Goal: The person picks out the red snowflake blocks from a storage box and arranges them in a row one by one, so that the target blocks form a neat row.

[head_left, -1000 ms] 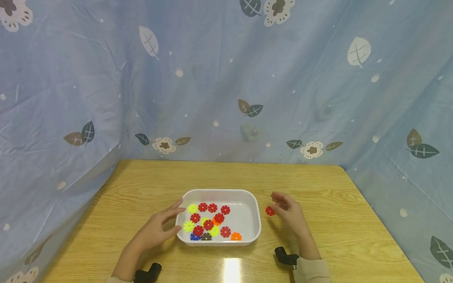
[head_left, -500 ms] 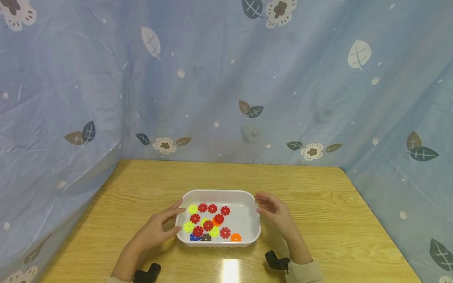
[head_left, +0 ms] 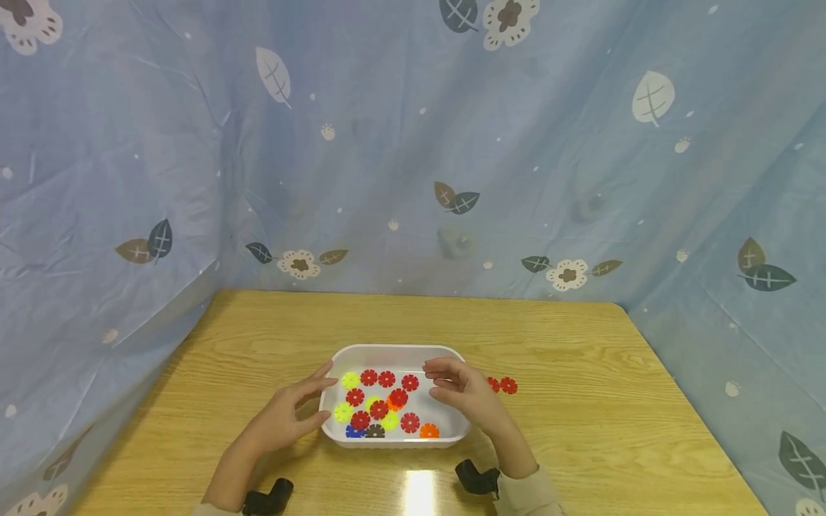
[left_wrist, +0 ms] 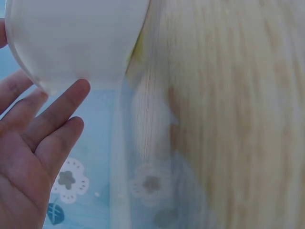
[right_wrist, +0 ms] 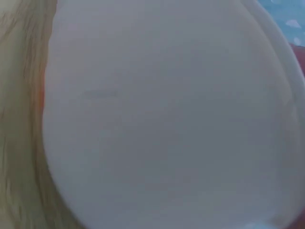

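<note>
A white plastic tray (head_left: 445,424) holds several notched, flower-shaped plastic discs in red, yellow, orange, blue and dark brown; one red disc (head_left: 409,423) lies near its front. At the tray's left end, my left hand (head_left: 287,416) rests relaxed fingers and thumb against the rim. In the left wrist view, fingertips (left_wrist: 82,88) touch the tray's outer wall. Over the tray's right end, my right hand (head_left: 467,394) hovers with loosely bent fingers and nothing visible between them. To the right of that hand, two red discs (head_left: 508,385) lie side by side on the table.
The wooden table (head_left: 568,344) runs back to a blue patterned curtain (head_left: 387,143), which also hangs along both sides. A black wrist-camera mount (head_left: 476,476) sits at my right wrist, another black mount (head_left: 267,497) at my left.
My right hand has moved left from beside the red disc on the table to over the tray. Two red discs now show there, where one showed before. The left hand stays put.
</note>
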A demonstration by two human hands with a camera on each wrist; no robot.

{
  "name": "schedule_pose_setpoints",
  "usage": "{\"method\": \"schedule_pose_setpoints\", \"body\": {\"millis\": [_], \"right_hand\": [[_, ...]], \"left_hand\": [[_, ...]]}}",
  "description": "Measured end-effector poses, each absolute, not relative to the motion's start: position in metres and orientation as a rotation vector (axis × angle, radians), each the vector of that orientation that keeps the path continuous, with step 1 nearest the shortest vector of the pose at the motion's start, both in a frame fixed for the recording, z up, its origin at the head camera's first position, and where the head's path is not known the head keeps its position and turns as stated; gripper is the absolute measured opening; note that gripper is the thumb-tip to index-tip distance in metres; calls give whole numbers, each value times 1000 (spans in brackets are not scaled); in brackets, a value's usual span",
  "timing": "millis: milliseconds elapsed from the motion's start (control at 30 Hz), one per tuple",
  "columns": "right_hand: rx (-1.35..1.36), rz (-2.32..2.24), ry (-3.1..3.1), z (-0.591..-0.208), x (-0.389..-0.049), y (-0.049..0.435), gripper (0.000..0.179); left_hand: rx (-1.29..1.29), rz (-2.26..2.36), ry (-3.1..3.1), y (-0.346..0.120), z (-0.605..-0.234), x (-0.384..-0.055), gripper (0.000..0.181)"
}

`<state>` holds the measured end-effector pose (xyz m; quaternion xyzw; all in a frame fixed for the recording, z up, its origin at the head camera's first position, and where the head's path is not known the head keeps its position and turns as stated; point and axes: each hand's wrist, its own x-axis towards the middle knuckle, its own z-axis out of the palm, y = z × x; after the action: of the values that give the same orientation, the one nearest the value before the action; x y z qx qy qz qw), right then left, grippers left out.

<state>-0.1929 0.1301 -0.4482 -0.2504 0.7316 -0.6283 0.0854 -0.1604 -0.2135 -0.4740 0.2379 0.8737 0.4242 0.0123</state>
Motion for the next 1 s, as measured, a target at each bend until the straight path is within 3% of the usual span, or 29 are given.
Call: {"method": "schedule_pose_setpoints", "body": {"millis": [267, 1000], "right_hand": [[-850, -1745, 2162, -450, -199, 111, 36], [-742, -1276, 2294, -462, -203, 95, 22]], "left_hand": [[761, 1344, 2708, -214, -475, -161, 49], [748, 1313, 2750, -213, -475, -160, 49]]}}
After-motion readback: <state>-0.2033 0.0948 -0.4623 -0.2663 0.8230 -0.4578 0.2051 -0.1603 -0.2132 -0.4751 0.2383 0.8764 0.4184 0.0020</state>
